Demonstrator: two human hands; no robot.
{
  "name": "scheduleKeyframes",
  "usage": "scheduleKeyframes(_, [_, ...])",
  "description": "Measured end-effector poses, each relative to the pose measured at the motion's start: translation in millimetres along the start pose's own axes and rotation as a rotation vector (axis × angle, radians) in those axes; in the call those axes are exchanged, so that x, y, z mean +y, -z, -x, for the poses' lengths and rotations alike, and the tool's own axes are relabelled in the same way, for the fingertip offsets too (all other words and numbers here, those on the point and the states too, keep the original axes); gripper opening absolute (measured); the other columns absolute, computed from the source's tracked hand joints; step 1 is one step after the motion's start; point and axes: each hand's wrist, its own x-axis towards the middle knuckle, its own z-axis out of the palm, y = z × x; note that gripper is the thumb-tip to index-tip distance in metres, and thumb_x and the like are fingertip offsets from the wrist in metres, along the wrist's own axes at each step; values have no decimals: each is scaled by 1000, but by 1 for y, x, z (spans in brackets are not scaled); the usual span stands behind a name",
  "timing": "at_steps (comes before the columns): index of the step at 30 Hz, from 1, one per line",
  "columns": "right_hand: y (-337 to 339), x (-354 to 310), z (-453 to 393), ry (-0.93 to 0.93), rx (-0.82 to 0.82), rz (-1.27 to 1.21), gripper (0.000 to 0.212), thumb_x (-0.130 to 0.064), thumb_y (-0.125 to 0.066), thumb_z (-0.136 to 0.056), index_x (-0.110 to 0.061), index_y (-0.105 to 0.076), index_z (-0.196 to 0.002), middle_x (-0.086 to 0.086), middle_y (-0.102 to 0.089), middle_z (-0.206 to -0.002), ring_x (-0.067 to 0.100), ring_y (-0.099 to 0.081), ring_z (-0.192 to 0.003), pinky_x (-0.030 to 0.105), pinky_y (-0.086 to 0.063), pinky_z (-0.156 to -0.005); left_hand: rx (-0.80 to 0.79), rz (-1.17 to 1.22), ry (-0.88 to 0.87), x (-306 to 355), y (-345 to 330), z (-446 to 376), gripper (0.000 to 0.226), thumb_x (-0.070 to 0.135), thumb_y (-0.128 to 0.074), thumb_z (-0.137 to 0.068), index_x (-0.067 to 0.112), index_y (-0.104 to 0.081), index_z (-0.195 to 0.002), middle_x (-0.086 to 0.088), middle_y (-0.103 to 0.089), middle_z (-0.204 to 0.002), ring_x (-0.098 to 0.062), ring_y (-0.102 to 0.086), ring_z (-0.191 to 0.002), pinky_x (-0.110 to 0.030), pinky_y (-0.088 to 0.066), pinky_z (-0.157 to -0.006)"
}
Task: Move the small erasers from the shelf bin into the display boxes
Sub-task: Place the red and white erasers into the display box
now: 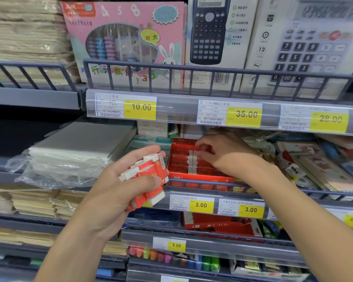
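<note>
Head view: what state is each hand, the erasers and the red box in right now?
Left hand: grips a bunch of erasers.
Right hand: fingertips on an eraser in the box.
Red box: open, rows of erasers inside, not full.
Lower red box: open, contents unclear.

Two bare hands: left hand [118, 186], right hand [224, 153]. Seven yellow price labels [140, 107] line the shelf edges. Two boxed calculators [209, 31] stand above one pink cardboard abacus box [126, 37].

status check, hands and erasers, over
Left hand grips a bunch of erasers. Right hand pinching one into the red display box. Nothing blocking.
</note>
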Motion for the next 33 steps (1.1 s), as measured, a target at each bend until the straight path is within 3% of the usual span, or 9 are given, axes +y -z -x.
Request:
scheduleKeyframes(3, [3,-19,20,5,97,-405,12,-45,-67,-91,-41,-71,-102,-29,-67,-85,-7,-61,-82,11,-44,-68,5,-1,-1,2,-2,0,67,25,-87,-57,35,-75,-123,-1,-76,-123,-32,-73,-112,-61,-58,-94])
scheduleKeyframes(8, [-2,-57,38,98,-5,-795,19,-30,-75,-88,-29,-72,-107,-10,-72,-96,10,-66,-81,24,-57,-76,13,27,5,0,-4,-3,65,25,-87,-59,36,-75,-122,-8,-77,-118,-35,-73,-110,-56,-58,-92])
scheduleKeyframes(11, [-8,-68,37,62,-19,-851,25,-28,-79,-85,-24,-66,-105,-6,-71,-98,12,-65,-82,27,-57,-75,6,43,11,0,-5,-5,63,24,-88,-61,34,-75,-122,-9,-77,-117,-28,-75,-104,-52,-61,-89])
scheduleKeyframes(15, [-9,-72,33,25,-72,-925,27,-25,-80,-85,-20,-64,-107,-2,-75,-99,6,-59,-75,27,-54,-72,17,51,17,0,-3,-7,62,25,-89,-60,33,-76,-120,-10,-78,-115,-22,-76,-95,-36,-63,-75])
scheduleKeyframes(21, [-6,-77,31,6,-37,-1009,32,-15,-83,-82,-17,-69,-111,2,-76,-97,19,-65,-75,46,-60,-80,13,67,18,2,-1,-6,61,25,-90,-60,32,-76,-119,-12,-77,-116,-25,-76,-95,-41,-63,-79])
scheduleKeyframes(24, [-8,-77,32,38,12,-997,26,-16,-80,-86,-18,-73,-111,1,-76,-98,22,-72,-85,40,-62,-78,44,84,8,4,0,-6,61,24,-89,-58,30,-77,-117,-14,-77,-113,-25,-75,-92,-41,-63,-79])
scheduleKeyframes(27, [-10,-73,32,65,27,-1006,21,-19,-75,-90,-23,-75,-111,-2,-77,-100,19,-73,-93,35,-60,-86,70,92,2,5,1,-7,60,23,-89,-57,28,-77,-116,-14,-78,-111,-29,-75,-96,-49,-61,-85])
scheduleKeyframes(30, [-10,-67,31,54,56,-984,18,-25,-71,-93,-30,-74,-110,-8,-77,-100,11,-73,-90,28,-58,-84,111,97,7,3,2,-9,59,23,-89,-56,28,-78,-114,-14,-78,-109,-34,-76,-103,-54,-59,-91])
scheduleKeyframes(33, [-7,-53,28,-68,88,-921,22,-37,-66,-95,-38,-70,-116,-6,-78,-89,17,-73,-84,39,-57,-84,127,114,20,2,5,-9,59,23,-89,-54,29,-79,-111,-12,-80,-106,-33,-76,-105,-50,-62,-89])
